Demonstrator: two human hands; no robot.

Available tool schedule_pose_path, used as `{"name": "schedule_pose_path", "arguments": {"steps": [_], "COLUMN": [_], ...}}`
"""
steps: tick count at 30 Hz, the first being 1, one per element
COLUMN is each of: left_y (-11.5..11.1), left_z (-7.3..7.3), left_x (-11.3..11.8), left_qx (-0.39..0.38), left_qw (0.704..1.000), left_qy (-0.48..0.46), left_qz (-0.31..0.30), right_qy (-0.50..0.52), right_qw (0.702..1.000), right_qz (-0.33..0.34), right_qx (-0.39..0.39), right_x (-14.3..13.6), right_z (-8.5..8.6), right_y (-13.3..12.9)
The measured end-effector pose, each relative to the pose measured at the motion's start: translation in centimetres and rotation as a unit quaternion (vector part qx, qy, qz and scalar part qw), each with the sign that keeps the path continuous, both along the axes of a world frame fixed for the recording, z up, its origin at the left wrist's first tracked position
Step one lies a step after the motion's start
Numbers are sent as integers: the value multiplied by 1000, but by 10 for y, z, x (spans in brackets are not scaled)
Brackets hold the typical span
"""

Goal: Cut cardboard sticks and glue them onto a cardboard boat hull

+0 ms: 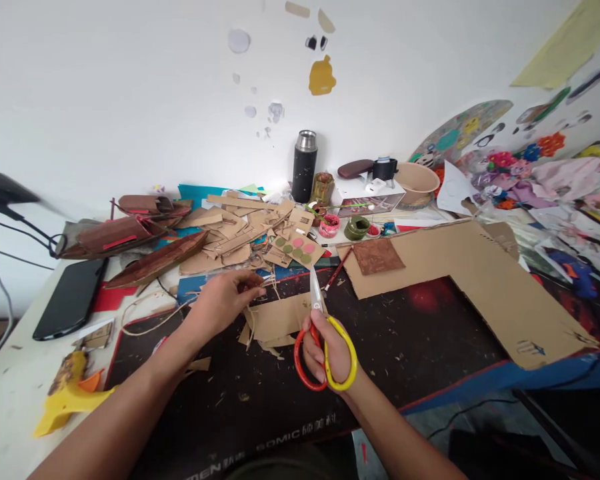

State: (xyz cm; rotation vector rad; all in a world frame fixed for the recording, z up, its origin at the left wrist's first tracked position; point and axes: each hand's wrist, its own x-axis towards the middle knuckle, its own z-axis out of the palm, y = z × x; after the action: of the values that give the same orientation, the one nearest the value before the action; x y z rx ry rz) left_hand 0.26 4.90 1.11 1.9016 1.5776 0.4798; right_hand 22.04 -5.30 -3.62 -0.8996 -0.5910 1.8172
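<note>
scissors (317, 305), red and yellow handled

Illumination: bright, diffuse. Soft shadow: on the wall (155, 87), right of the flask (304, 173). Highlights: flask cap (307, 141). Wide-angle distortion: edges stretched. Focus: right margin slightly soft.
</note>
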Motion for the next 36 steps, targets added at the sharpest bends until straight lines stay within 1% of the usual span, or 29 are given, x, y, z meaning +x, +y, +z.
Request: {"name": "schedule_pose_path", "arguments": {"steps": [4,10,16,24,30,36], "left_y": [11,17,16,15,16,15], "left_z": [-4,-5,-3,-5,-8,-11], "left_x": [3,-1,-3,-3,-4,-4], "left_qx": [-3,1,-10,20,6,34], "left_qw": [999,999,999,998,999,997], "left_qy": [36,40,39,31,36,43], "left_qz": [-16,-27,-28,-44,-32,-62], "right_qy": [-8,-5,-10,-28,-35,-43], "right_qw": [1000,1000,1000,999,999,999], "right_qz": [-10,-9,-7,-10,-4,-5], "right_qx": [15,14,19,17,18,16], "right_x": [-5,-6,-5,-6,-6,-6], "right_z": [1,5,5,5,5,7], "right_y": [-4,-4,-3,-4,-4,-3]}}
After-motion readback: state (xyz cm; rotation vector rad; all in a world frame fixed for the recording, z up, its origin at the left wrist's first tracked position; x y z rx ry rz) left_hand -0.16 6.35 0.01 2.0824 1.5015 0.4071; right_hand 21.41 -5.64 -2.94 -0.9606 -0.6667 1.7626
